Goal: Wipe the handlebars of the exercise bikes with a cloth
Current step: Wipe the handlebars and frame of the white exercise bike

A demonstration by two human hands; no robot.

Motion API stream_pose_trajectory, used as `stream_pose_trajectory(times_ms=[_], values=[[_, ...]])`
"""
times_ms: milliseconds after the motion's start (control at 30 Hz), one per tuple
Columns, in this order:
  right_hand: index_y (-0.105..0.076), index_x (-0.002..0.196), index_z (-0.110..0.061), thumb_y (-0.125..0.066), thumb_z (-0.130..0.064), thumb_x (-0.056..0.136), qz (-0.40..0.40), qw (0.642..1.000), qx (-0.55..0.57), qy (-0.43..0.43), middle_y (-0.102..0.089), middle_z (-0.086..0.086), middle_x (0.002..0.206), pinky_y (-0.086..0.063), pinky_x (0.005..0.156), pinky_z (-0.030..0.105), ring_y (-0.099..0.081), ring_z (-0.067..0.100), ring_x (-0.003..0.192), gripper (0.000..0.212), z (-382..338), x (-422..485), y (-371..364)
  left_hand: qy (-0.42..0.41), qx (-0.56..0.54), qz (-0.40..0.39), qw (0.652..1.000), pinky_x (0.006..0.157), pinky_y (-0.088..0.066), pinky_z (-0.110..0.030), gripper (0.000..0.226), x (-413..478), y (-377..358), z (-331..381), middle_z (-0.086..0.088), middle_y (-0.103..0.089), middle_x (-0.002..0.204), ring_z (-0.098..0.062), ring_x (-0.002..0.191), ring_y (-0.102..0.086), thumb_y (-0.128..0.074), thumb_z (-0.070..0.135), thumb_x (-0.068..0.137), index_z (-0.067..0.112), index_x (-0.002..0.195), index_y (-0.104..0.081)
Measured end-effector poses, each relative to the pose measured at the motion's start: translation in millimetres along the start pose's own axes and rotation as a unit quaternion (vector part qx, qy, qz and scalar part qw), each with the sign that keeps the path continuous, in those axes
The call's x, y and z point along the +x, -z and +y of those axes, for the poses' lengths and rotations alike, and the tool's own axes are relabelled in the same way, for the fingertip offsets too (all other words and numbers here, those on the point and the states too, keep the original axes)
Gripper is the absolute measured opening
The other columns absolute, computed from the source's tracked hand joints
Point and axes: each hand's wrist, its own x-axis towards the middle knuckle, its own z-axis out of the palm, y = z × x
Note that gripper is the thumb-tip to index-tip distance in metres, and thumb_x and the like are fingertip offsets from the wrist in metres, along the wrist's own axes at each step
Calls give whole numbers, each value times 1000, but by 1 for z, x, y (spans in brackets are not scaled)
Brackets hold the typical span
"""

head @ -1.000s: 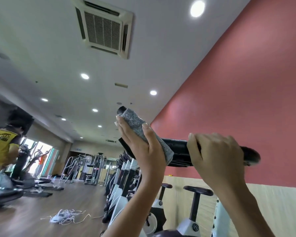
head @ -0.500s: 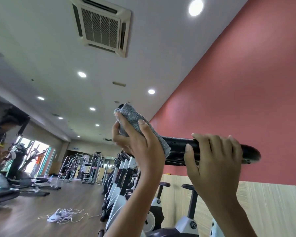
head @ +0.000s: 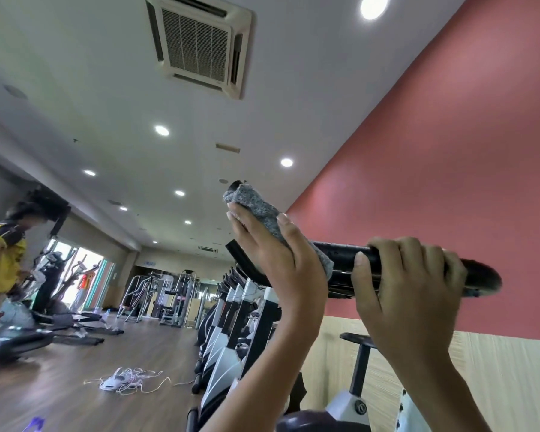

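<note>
a: head view, surroundings first?

b: a row of exercise bikes [head: 231,332] runs along the red wall [head: 434,151]. a bike seat [head: 357,337] stands just behind the near arm. a tangle of white cords [head: 122,381] lies on the wood floor [head: 60,385]. a person in a yellow shirt [head: 0,257] stands at far left by another machine. an air vent [head: 200,42] sits in the ceiling overhead.

a: anything blocking the handlebar?

b: both hands cover parts of the black handlebar [head: 343,260]; its bare middle shows between them.

a: left hand?

b: the left hand [head: 272,254] presses a grey cloth [head: 262,213] around the raised left end, fingers curled on it.

a: right hand?

b: the right hand [head: 409,282] is wrapped around the bar near its right end, gripping it bare.
</note>
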Motion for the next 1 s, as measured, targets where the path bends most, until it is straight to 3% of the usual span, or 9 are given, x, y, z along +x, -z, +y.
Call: stream_pose_trajectory(times_ms=[67,200,367,433,567,733,867,900,1000], values=[[-63,92,-11,-39,-36,95,8,1000,2,4,-60,6,84,-33,89,44,-50,30,80,35,2,-1,-2,-5,13,-31,999,116,-31,-52,75,3,4,-4,-5,-3,164,-27,149,-19,-29,48,94,21,157,0],[-64,91,-11,-40,-36,95,25,1000,18,6,-60,6,82,-34,89,43,-51,29,79,36,3,-2,-3,22,-16,-44,999,107,-43,-52,81,33,13,-17,-7,-18,159,-29,136,-40,-34,52,90,24,158,0],[-65,88,-10,-40,-35,94,37,999,21,-17,-60,7,81,-33,88,42,-50,30,78,35,-1,-1,-4,8,28,-53,998,117,-30,-51,74,3,7,-1,-3,0,164,-26,150,-16,-31,45,95,23,157,4],[-65,89,-11,-41,-36,94,28,999,23,-10,-60,6,82,-33,89,43,-51,30,79,35,0,-2,-3,10,12,-63,998,116,-32,-50,76,8,10,-5,-5,-5,163,-26,147,-21,-32,47,94,24,157,3],[-65,91,-11,-40,-37,94,12,999,35,-6,-60,5,83,-34,91,43,-51,30,80,35,0,0,1,26,-25,-45,998,116,-25,-28,74,28,11,-14,-1,-11,163,1,142,-22,-33,40,94,20,158,0],[-65,93,-11,-40,-36,94,4,1000,27,-11,-61,6,84,-33,92,44,-52,30,82,36,-1,-1,2,-4,10,-95,995,118,-29,-47,73,6,14,-2,-4,12,164,-22,150,-11,-34,37,96,27,156,8],[-66,95,-11,-39,-39,93,-20,999,42,-3,-63,5,87,-32,93,43,-53,30,85,39,0,0,7,-46,5,-127,991,114,-32,-56,74,41,26,-20,-1,7,164,-33,148,-16,-33,42,93,32,156,5],[-66,95,-11,-39,-39,93,-26,999,45,-3,-63,5,87,-32,93,43,-53,30,86,39,-1,1,8,-33,-6,-124,992,116,-31,-52,74,48,25,-20,-1,3,164,-29,149,-16,-35,39,93,28,156,3],[-66,96,-11,-38,-40,93,-35,998,45,-5,-63,6,88,-32,94,44,-53,30,87,40,-2,1,9,8,-32,-80,996,116,-24,-17,73,42,19,-10,-3,-1,165,-9,149,-10,-36,28,93,21,157,0]])
